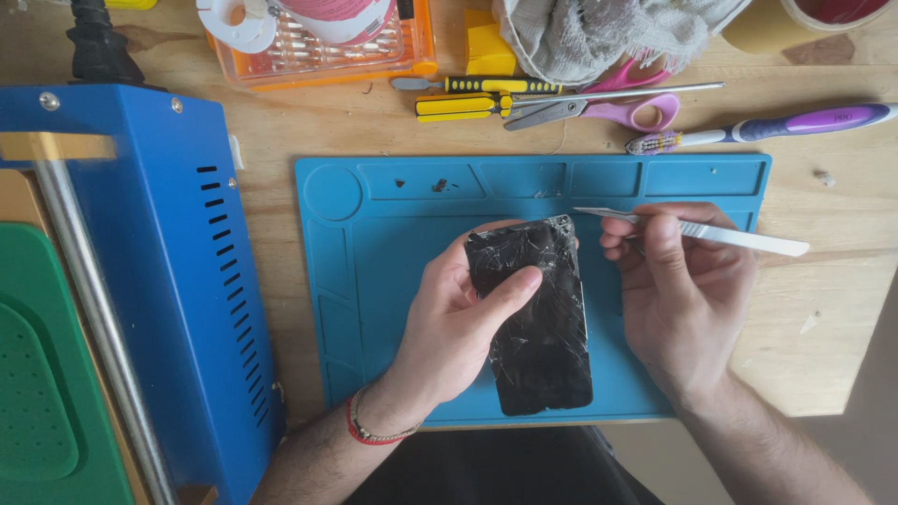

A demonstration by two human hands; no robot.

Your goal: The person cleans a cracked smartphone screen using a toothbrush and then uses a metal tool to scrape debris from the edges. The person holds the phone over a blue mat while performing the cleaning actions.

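My left hand (pixel 449 323) grips a black phone (pixel 543 327) with a badly cracked screen, thumb pressed across its upper half. The phone is held over a blue work mat (pixel 393 234) on the wooden table. To the right of the phone, my right hand (pixel 678 290) holds a thin metal blade tool (pixel 711 232), its pointed tip close to the phone's upper right corner. A red band sits on my left wrist.
A blue metal machine (pixel 178 271) with a steel bar stands at the left, beside a green pad (pixel 42 393). Behind the mat lie yellow-handled screwdrivers (pixel 486 93), pink scissors (pixel 617 108), a purple toothbrush (pixel 776 126), an orange tool case (pixel 327 47) and a grey rag (pixel 608 33).
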